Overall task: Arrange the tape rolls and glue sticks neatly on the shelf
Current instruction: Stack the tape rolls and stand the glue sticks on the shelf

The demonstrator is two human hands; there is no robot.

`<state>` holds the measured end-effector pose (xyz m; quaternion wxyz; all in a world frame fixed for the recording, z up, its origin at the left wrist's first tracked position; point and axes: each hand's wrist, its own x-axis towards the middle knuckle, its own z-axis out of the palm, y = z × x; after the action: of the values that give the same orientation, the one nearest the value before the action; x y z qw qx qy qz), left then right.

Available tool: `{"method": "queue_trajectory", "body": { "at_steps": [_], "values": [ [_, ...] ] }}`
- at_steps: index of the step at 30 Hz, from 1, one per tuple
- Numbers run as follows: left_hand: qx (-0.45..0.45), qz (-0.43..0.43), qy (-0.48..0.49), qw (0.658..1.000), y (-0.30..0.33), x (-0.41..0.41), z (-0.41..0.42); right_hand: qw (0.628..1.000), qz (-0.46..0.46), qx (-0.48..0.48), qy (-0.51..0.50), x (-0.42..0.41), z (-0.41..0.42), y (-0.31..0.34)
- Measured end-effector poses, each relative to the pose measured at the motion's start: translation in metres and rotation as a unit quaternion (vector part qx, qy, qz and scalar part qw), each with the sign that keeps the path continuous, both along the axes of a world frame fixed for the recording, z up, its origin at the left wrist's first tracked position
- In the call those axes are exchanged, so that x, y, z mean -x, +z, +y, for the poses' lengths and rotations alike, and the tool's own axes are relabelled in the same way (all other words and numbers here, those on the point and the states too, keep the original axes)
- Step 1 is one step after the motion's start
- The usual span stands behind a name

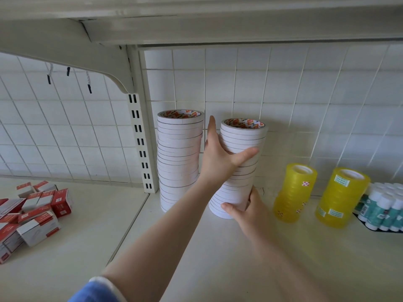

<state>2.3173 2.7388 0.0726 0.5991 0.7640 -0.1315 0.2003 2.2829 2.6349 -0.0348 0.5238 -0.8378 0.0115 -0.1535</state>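
My left hand (pixel 220 158) gripped the upper half of the tall stack of narrow white tape rolls with orange-printed cores (pixel 239 168), thumb stretched across the front and fingers wrapped behind, the index finger pointing up along its left side. My right hand (pixel 246 211) held the same stack at its base, thumb pressed on the lowest rolls and fingers curled round the right side. The stack stood on the cream metal shelf (pixel 218 258), leaning slightly to the right, its foot resting on the board.

Just left of this stack stood a second, taller column of matching white tape rolls (pixel 180 158), upright, close to the slotted cream upright post (pixel 140 144). Well right of the held stack stood two short columns of translucent yellow tape rolls: the nearer yellow column (pixel 293 192) and the farther yellow column (pixel 342 197), apart from each other. Beyond them, at the frame's right edge, white-capped glue sticks with teal labels (pixel 386 208) stood packed together in a black tray (pixel 375 229).

Far left of the held stack, past the post, small red-and-white cardboard boxes (pixel 32 212) lay in a loose heap. A white wire grid (pixel 283 94) backed the shelf.
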Motion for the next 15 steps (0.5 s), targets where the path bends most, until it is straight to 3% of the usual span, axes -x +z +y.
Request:
{"method": "queue_trajectory", "body": {
  "at_steps": [5,15],
  "values": [
    [-0.018,-0.035,-0.009,0.999,0.0016,0.0018,0.0040,1.000,0.000,-0.004,0.000,0.0005,0.0003,-0.0006],
    [-0.027,-0.023,-0.002,0.999,0.0043,-0.0001,0.0075,1.000,0.005,0.001,0.008,0.0048,-0.0010,0.0041]
  ]
}}
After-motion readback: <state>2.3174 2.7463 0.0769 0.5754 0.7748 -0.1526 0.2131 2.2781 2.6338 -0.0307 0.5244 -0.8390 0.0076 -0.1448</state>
